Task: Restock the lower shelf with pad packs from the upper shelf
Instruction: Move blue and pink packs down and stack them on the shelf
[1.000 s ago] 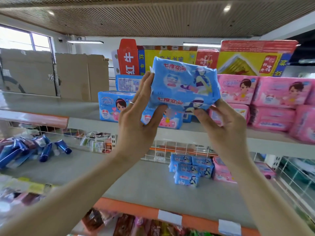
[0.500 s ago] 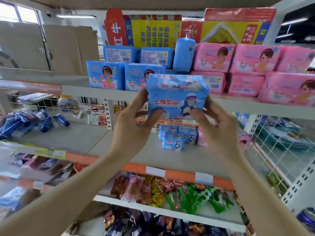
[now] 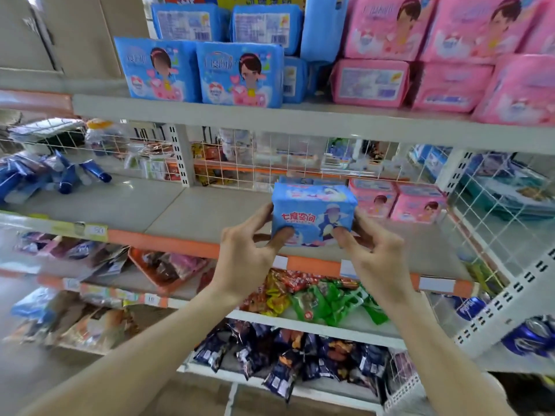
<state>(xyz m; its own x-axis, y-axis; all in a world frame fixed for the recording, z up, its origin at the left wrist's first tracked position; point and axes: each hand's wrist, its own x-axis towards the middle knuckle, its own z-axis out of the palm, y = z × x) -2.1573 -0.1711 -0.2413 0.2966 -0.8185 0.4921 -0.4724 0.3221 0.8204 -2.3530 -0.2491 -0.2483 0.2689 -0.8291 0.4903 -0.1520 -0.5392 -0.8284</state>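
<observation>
Left hand [image 3: 243,259] and right hand [image 3: 381,259] pinched a blue pad pack [image 3: 312,214] above the lower shelf [image 3: 186,211]. Placing seemed underway; next it needed setting down on that shelf.

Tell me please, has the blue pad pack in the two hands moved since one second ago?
Yes, downward. The blue pad pack was above the upper shelf edge; now it is below it, at the lower shelf.

your pad pack [image 3: 312,214] between your left hand [image 3: 249,256] and right hand [image 3: 377,259], over the lower shelf [image 3: 192,211] front | shelved packs [image 3: 417,204] behind it to the right | upper shelf [image 3: 300,121] above, stacked packs [image 3: 240,76] on it
</observation>
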